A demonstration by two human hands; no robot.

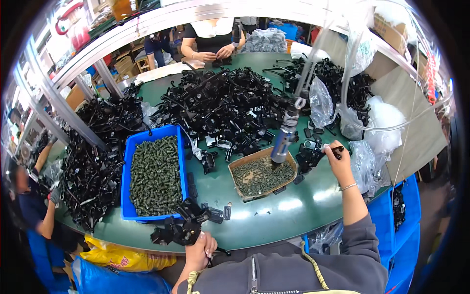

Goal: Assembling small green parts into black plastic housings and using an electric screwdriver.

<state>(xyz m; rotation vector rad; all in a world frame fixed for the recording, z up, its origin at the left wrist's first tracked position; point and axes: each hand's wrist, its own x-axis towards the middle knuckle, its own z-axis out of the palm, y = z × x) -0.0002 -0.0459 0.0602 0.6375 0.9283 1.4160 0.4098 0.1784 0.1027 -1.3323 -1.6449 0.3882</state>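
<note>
My left hand (199,251), at the near edge of the table, is closed round the lower end of a black lever assembly (183,228). The assembly sticks up to the left, close to the blue bin's front wall. On the right, my right hand (340,166) is curled round a small black part (338,151), mostly hidden by the fingers. Its fingertips are beside a black bracket-like assembly (309,153) on the table. A hanging power screwdriver (284,139) points down over a shallow cardboard box (248,195) of small screws.
The blue bin (185,169) holds many dark green ribbed pieces. Large heaps of black lever assemblies (220,103) cover the green table (264,228). Plastic bags (320,103) lie at the right. Across the table, a co-worker's hands (215,55) handle a dark part; another person (41,206) is at left.
</note>
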